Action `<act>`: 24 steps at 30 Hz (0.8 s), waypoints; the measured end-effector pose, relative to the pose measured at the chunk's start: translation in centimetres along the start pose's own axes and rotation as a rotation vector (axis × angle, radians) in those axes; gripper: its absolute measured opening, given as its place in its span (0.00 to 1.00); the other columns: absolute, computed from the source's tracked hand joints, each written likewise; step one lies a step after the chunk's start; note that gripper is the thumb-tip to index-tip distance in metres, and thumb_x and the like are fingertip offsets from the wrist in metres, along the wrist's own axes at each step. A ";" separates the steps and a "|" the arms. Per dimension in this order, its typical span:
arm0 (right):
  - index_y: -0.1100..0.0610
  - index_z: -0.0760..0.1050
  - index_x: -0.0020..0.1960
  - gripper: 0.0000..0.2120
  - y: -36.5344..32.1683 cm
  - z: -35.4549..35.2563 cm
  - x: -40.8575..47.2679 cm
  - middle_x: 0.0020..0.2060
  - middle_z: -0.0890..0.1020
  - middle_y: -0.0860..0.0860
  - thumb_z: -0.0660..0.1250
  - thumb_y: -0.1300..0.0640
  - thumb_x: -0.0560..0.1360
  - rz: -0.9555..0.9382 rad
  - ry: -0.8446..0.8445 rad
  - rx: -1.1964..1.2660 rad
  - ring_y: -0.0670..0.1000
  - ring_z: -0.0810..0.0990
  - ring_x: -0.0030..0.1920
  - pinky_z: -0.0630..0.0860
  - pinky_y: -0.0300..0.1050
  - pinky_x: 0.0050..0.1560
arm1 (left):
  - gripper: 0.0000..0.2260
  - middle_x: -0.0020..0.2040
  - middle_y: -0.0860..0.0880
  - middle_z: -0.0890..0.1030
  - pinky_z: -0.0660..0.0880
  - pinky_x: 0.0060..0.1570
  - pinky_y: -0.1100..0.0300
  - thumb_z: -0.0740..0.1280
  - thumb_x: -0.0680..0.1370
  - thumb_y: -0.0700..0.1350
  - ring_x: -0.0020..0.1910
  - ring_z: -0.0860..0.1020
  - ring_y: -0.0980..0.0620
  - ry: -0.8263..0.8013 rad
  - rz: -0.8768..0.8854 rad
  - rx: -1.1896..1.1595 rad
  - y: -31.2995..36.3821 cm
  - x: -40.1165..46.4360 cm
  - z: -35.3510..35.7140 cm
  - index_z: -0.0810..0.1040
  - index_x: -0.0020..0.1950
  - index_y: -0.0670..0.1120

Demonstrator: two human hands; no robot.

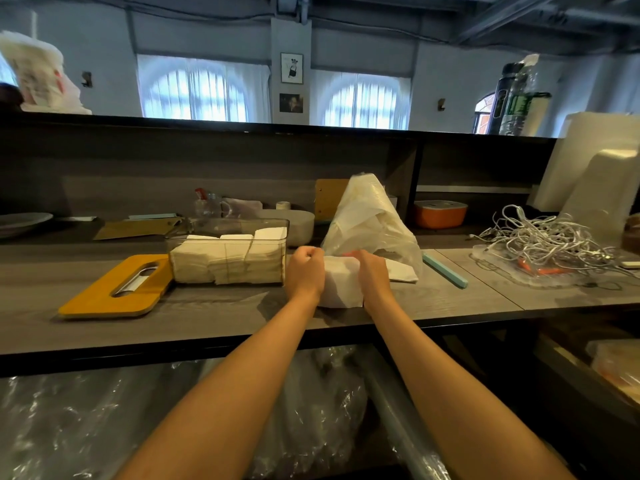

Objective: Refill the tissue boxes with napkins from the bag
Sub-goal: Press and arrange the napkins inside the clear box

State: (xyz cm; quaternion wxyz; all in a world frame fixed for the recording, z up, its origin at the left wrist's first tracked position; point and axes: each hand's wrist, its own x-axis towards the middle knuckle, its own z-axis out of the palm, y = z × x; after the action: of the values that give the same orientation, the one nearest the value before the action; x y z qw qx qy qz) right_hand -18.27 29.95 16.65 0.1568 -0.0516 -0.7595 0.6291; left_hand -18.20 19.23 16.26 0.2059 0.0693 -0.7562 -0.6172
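White paper napkins form the stack that both hands hold above the grey wooden counter. Left hand has its fingers curled around the stack's left end; right hand grips the stack's right end in the same manner. Directly behind the stack stands the translucent plastic bag, upright, with its mouth facing the hands and a few loose napkins showing at its opening. Left of the stack, just beside the left hand, sits the clear tissue box, lid off and filled with napkins. Left of the tissue box, touching its corner, lies the yellow wooden lid with a slot opening. Right of the stack, near the bag, lies a teal strip; well beyond it is a tangle of white cables.
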 end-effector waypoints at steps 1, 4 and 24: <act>0.54 0.80 0.57 0.10 0.0 0.1 0.0 0.54 0.81 0.54 0.62 0.54 0.81 0.016 -0.005 0.053 0.55 0.77 0.53 0.69 0.41 0.51 | 0.10 0.47 0.47 0.81 0.68 0.41 0.59 0.61 0.81 0.48 0.47 0.76 0.50 -0.028 0.023 0.061 0.0 0.0 0.1 0.80 0.51 0.45; 0.59 0.78 0.46 0.11 -0.3 -0.1 -0.1 0.42 0.79 0.54 0.61 0.54 0.80 0.035 0.028 0.041 0.53 0.75 0.45 0.70 0.43 0.40 | 0.18 0.30 0.49 0.74 0.61 0.29 0.59 0.62 0.81 0.47 0.34 0.72 0.50 -0.006 0.120 0.204 0.1 -0.3 0.1 0.75 0.31 0.45; 0.57 0.77 0.55 0.07 -1.5 0.0 -3.1 0.53 0.80 0.56 0.65 0.62 0.78 0.020 -0.496 0.439 0.55 0.80 0.55 0.78 0.53 0.57 | 0.16 0.38 0.48 0.80 0.76 0.43 0.55 0.68 0.77 0.58 0.40 0.79 0.50 -0.271 0.255 0.316 4.9 1.0 -8.0 0.82 0.41 0.45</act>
State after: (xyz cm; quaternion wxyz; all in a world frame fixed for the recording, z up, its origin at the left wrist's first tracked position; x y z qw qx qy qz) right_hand -15.15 28.83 17.55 -0.0316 0.1308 -0.6202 0.7728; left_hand -15.20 12.78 22.45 0.1653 -0.0787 -0.8666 -0.4642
